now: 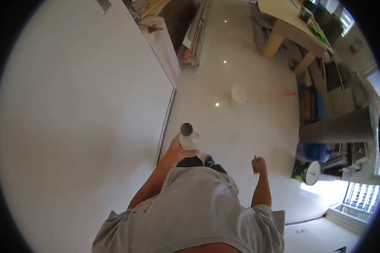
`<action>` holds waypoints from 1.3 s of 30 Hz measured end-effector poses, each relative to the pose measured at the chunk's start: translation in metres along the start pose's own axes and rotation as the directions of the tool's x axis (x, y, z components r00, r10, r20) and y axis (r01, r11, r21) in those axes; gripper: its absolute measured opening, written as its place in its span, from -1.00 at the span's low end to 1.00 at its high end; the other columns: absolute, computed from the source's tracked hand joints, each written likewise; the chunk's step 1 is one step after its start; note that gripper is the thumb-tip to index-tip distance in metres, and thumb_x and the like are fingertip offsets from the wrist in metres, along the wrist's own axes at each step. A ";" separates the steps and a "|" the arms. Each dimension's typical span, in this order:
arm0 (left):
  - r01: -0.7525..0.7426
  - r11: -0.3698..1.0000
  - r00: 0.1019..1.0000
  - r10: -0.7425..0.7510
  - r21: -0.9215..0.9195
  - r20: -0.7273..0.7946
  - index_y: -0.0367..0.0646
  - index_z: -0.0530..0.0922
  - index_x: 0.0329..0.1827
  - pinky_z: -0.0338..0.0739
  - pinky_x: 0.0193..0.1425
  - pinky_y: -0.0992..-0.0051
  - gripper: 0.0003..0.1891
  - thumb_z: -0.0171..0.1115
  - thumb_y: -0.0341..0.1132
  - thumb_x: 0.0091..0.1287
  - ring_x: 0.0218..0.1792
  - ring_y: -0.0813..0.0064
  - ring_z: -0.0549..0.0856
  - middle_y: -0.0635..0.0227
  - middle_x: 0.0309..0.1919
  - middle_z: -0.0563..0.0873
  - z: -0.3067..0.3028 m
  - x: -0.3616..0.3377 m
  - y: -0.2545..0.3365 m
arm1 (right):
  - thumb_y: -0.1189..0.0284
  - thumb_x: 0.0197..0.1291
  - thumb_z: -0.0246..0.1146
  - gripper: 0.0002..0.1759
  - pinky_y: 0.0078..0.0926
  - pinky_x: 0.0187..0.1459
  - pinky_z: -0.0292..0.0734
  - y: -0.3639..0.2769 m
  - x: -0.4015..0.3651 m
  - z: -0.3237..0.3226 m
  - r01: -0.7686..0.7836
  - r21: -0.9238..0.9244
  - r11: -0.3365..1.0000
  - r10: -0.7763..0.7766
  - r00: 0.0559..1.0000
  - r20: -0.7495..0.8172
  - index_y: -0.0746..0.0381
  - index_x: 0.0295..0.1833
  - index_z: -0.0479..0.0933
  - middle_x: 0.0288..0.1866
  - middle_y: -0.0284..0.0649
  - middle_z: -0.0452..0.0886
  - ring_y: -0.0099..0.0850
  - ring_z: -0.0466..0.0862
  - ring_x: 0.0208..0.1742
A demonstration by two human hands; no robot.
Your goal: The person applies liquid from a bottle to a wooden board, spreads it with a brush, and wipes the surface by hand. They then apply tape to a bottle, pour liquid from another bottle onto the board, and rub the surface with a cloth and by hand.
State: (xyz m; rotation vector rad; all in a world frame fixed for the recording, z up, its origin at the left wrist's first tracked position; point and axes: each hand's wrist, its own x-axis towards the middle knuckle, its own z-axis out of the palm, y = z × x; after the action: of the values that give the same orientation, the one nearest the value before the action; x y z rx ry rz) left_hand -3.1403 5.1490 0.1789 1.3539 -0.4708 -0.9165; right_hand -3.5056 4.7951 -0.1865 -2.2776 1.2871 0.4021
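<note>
My left hand (175, 151) is wrapped around a whitish, open-topped plastic bottle (187, 142) in front of my shirt. The bottle's round opening faces up and looks dark inside; its contents cannot be made out. Out to the right, my right hand (261, 162) is closed on a small tan, flat-sided piece (255, 165). It is too small and blurred to tell its kind. The two hands are well apart, and neither touches the white wall (80, 105) on the left.
On the shiny floor (207, 122) stands a white bucket (238, 95), ahead of me. A wooden table (278, 17) is at the far right. Along the right side are a lidded tub (312, 173), a blue water bottle (318, 152) and stacked boards. Long rods (194, 42) lie beyond the wall's end.
</note>
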 end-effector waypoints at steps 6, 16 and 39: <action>-0.009 0.996 0.998 0.003 -0.085 -0.069 -0.08 0.59 0.19 0.50 0.25 0.38 -0.35 0.66 -0.58 0.00 0.08 0.53 0.65 0.43 0.11 0.67 -0.069 0.163 0.020 | 0.51 0.26 0.23 -0.70 0.01 0.02 0.66 -0.232 0.167 -0.243 0.239 0.286 0.928 -0.093 0.891 -0.444 0.30 0.10 0.62 -0.12 0.06 0.80 0.16 0.78 -0.03; 0.017 0.998 1.000 -0.016 -0.061 0.007 -0.09 0.60 0.17 0.51 0.19 0.49 -0.47 0.58 -0.54 0.12 0.08 0.61 0.61 0.50 0.04 0.65 -0.148 0.503 0.129 | 0.09 0.25 0.34 -0.55 0.02 0.16 0.69 -0.258 0.293 -0.100 -0.249 0.096 0.964 0.233 0.961 0.151 0.26 -0.02 0.74 0.05 0.16 0.79 0.13 0.77 0.13; 0.099 0.995 0.994 -0.097 -0.025 0.056 -0.12 0.58 0.27 0.56 0.29 0.39 -0.37 0.66 -0.51 0.11 0.12 0.49 0.69 0.42 0.07 0.69 -0.122 1.237 0.278 | 0.17 0.32 0.39 -0.59 0.02 -0.36 0.53 -0.652 0.944 -0.828 0.422 -0.007 0.906 -0.383 0.815 -0.434 0.26 -0.43 0.57 -0.45 0.05 0.65 0.13 0.68 -0.38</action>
State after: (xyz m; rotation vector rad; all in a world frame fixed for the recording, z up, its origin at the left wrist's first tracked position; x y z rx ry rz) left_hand -2.2445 4.2444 0.1607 1.3384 -0.4346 -1.0395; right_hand -2.4497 3.9513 0.2323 -2.5595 0.9292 -0.3215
